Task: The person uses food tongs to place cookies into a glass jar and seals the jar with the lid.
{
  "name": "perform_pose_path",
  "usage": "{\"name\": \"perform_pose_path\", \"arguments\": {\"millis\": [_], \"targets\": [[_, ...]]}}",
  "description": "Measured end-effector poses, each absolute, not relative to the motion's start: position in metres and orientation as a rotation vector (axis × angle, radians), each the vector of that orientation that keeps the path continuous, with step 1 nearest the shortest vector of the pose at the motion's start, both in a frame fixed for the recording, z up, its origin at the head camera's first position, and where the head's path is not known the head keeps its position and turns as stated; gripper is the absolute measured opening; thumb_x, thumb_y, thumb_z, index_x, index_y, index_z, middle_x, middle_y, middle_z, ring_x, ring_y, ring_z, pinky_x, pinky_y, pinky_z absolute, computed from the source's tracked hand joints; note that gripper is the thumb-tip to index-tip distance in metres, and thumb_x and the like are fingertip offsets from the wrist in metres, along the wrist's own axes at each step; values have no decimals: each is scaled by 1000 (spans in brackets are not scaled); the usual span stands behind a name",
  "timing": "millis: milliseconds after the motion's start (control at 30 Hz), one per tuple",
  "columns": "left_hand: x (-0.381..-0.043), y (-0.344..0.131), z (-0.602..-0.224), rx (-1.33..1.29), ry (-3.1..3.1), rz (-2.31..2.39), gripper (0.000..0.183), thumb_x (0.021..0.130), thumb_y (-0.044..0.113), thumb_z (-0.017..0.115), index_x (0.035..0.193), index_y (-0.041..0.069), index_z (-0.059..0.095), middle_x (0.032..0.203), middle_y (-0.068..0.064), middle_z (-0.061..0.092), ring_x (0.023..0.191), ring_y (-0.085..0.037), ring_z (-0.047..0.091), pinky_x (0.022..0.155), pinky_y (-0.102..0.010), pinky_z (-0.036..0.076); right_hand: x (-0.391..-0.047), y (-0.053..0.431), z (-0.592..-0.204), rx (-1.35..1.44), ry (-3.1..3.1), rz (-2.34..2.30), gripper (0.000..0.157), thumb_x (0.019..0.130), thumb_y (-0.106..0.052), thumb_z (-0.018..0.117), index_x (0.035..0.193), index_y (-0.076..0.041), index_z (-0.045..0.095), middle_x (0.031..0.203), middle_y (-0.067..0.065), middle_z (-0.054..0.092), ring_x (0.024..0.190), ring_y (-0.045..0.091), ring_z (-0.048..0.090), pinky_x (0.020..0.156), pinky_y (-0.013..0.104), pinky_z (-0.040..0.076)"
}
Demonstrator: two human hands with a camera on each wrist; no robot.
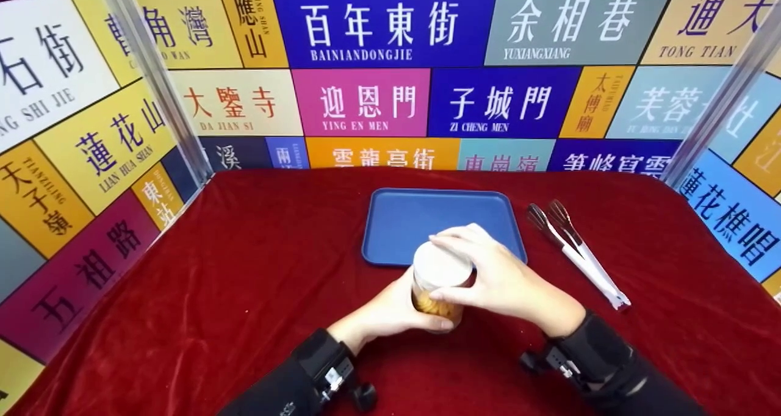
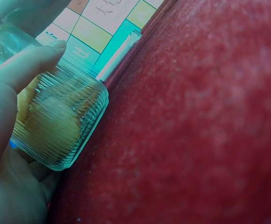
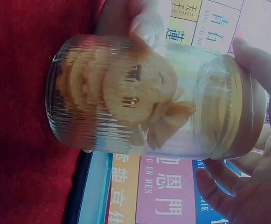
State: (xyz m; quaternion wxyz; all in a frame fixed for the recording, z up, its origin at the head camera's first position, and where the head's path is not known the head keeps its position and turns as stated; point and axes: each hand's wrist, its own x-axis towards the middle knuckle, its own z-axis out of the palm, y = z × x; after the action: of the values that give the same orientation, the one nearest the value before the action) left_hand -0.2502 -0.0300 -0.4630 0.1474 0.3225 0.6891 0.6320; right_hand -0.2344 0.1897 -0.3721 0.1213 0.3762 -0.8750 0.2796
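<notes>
A ribbed clear glass jar (image 3: 126, 93) stands in front of the person, with several golden cookies (image 3: 140, 88) inside its lower half. Its pale lid (image 1: 442, 265) is on top. Around the jar's lower body the left hand (image 1: 387, 309) curls, thumb along the near side, as the left wrist view also shows. The right hand (image 1: 494, 272) grips the lid from the right, thumb on the near side and fingers over the far side. In the right wrist view the lid (image 3: 247, 107) sits on the jar's mouth.
Behind the jar lies a blue tray (image 1: 439, 221). Right of the tray rest tongs (image 1: 579, 251) with brown tips and white handles. Dark red cloth (image 1: 244, 269) covers the table. Panels with lettering (image 1: 366, 32) and clear posts (image 1: 152, 68) stand around it.
</notes>
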Motion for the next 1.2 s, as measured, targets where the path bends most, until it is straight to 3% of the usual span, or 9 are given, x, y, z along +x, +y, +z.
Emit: {"name": "perform_pose_path", "arguments": {"millis": [233,433,667,800,933,1100,1200], "targets": [[-251,-30,-463,937,1987,1820,92,78,9,94,153,19,41,136,2,63,123,-16,65,110,-32,49,-239,194,-376,1158,-2551,950,71,87,-39,89,149,-15,63,146,4,62,131,26,56,102,56,52],[-251,-30,-464,928,1992,1821,95,78,8,94,154,19,39,136,3,62,124,-15,63,112,-32,48,-243,197,-379,1192,-2530,1106,76,84,-34,92,151,-15,60,148,1,61,135,23,56,108,55,49],[-251,-30,-465,936,1966,1828,99,78,6,93,158,20,36,140,3,61,127,-16,62,114,-33,46,-248,203,-380,1218,-2511,1300,84,81,-27,95,154,-18,56,147,-4,60,136,19,55,113,40,46],[-251,-30,-465,934,1954,1831,99,79,6,93,158,19,35,139,2,62,126,-16,62,114,-34,46,-251,206,-381,1260,-2515,1441,84,84,-18,92,157,-13,52,152,-3,59,141,20,54,115,30,43],[-251,-31,-465,923,1969,1827,96,79,7,93,156,18,38,138,3,62,124,-16,63,113,-33,46,-253,208,-382,1281,-2532,1499,88,86,-16,91,161,-13,45,157,1,55,145,24,51,118,30,40],[-251,-31,-464,914,1966,1829,95,78,8,94,155,18,39,139,3,62,125,-16,63,113,-33,47,-249,209,-377,1121,-2616,1397,92,82,-25,95,159,-15,46,156,5,52,135,27,57,106,41,52],[-251,-30,-464,913,1960,1830,95,78,9,94,155,19,39,140,3,62,126,-16,63,113,-33,47,-244,208,-371,983,-2672,1314,91,77,-32,98,153,-15,50,148,3,54,125,25,61,96,42,58]]}}
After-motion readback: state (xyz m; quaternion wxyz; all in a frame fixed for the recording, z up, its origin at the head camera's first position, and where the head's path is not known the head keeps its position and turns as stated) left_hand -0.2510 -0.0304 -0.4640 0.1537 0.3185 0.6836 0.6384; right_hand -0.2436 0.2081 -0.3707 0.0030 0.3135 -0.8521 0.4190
